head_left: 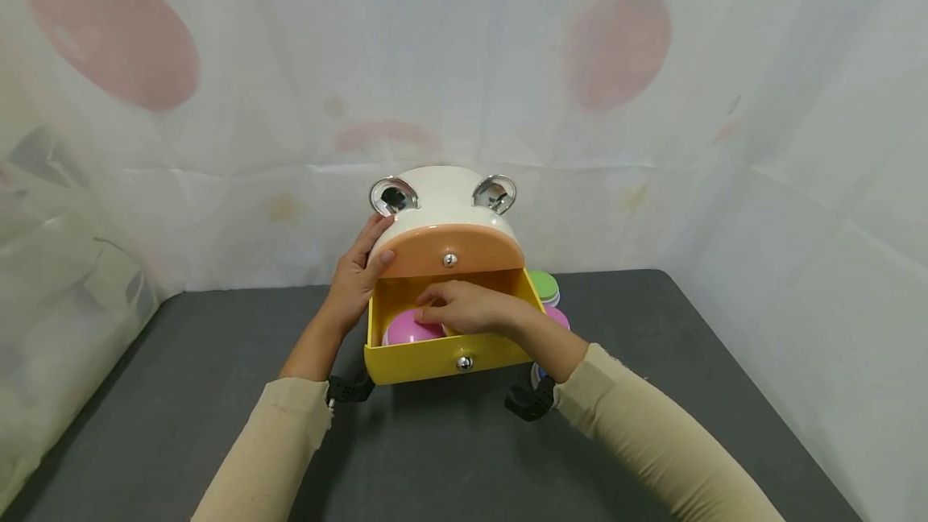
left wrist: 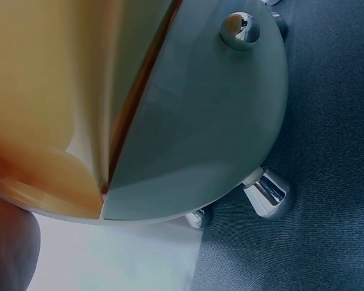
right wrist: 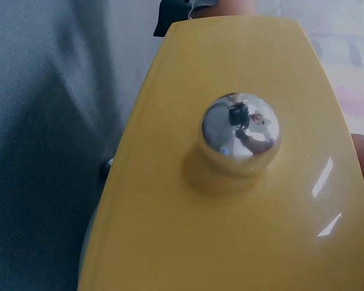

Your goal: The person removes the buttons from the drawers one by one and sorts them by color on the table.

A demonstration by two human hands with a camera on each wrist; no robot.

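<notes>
Meanwhile, the left hand (head_left: 360,268) rests flat-fingered against the cabinet (head_left: 442,204), steadying it, while the right hand's (head_left: 471,308) grip, fingers curled downward, reaches the pink lid (head_left: 408,329) inside the yellow drawer (head_left: 435,357); whether it pinches anything, I cannot tell.

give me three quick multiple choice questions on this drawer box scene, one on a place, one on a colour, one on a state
1. Where does the left hand rest?
A. on the side of the white box
B. flat on the table
C. on the yellow drawer's knob

2. What colour is the upper drawer front?
A. green
B. orange
C. blue

3. What state is the yellow drawer in?
A. pushed shut
B. taken out and lying on the table
C. pulled open, with the right hand reaching in

Answers: 1 A, its fingers lie against the box's left side. 2 B, the curved front with the silver knob is orange. 3 C, the drawer stands out and a pink round thing shows inside.
</notes>
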